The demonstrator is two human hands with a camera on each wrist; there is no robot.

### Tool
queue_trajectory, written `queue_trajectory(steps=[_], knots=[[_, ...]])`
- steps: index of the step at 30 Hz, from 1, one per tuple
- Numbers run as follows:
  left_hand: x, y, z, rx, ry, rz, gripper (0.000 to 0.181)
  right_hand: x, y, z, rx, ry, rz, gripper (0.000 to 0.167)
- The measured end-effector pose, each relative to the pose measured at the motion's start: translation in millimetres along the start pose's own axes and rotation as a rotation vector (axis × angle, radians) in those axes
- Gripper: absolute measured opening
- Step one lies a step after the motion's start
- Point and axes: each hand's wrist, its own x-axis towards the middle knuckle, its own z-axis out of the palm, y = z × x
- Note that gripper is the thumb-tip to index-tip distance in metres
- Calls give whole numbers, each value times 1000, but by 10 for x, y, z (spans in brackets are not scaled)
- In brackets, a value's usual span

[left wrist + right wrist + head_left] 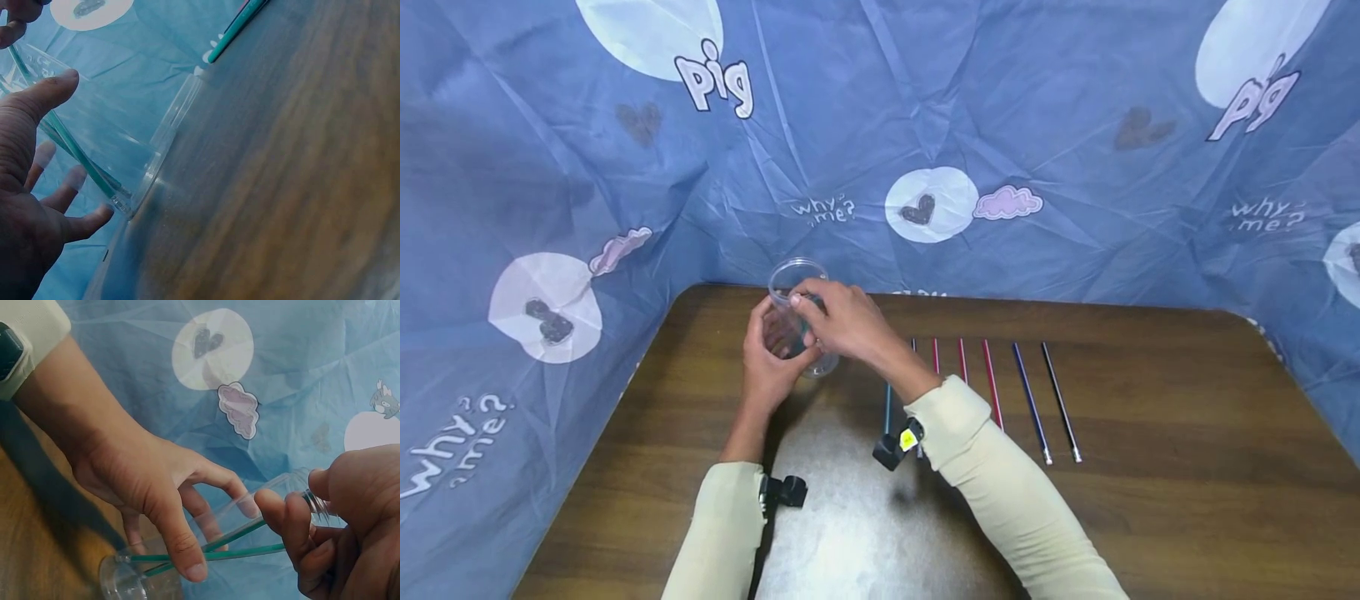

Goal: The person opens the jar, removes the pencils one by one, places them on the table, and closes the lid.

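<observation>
A tall clear plastic cup (826, 365) stands near the table's back edge, left of centre, tilted a little in the wrist views. My left hand (766, 362) grips its side, thumb on the near face and fingers around the far one. Inside, two green pencils (240, 533) cross each other, their lower ends at the cup's bottom, as the left wrist view also shows. My right hand (852, 323) is at the cup's mouth, its fingertips pinching the upper end of a green pencil (78, 150). The fingers partly hide the pencils' tops.
To the right of the cup, several pencils lie in a spaced row: a teal pencil (888, 408), red pencils (991, 379), a blue pencil (1032, 400) and a black pencil (1062, 400). My right forearm passes over some. A blue printed cloth (850, 125) hangs behind the wooden table (1187, 417).
</observation>
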Motion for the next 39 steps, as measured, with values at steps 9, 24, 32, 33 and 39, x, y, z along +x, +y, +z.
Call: queue_trajectory(steps=[9,24,32,33,39], knots=[[0,-20,3,-14,8,18,85,-23,13,12,37,25,-24,26],[8,2,9,-16,9,14,87,-22,-2,17,203,87,-29,23],[4,3,7,-6,13,14,87,-32,12,29,287,82,-52,23],[3,5,5,-3,13,13,87,-31,16,32,288,83,-56,23],[5,6,7,-15,7,15,88,-27,30,49,301,133,-50,23]])
